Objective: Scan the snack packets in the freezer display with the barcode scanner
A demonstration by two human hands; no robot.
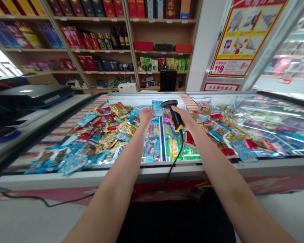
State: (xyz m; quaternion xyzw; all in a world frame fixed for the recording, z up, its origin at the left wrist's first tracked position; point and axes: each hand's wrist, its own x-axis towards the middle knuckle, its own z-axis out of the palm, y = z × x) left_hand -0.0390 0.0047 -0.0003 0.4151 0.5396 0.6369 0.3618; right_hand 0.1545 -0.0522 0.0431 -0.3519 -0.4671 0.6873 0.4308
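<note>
My right hand (182, 117) is shut around the grip of a black handheld barcode scanner (174, 114), which has a yellow band near its base. The scanner's head points left towards a light blue snack packet (157, 108). My left hand (146, 116) holds that packet upright by its edge, above a chest freezer (152, 164). A black cable (176, 155) hangs from the scanner and runs down over the freezer's front. Below both hands lie heaps of blue, gold and red snack packets (103, 135).
The freezer's glass lid and metal front rim lie under my forearms. A counter with a laptop (34, 95) stands on the left. Wooden shelves of boxed goods and bottles (103, 40) fill the back. A red and yellow price poster (245, 37) hangs at the upper right.
</note>
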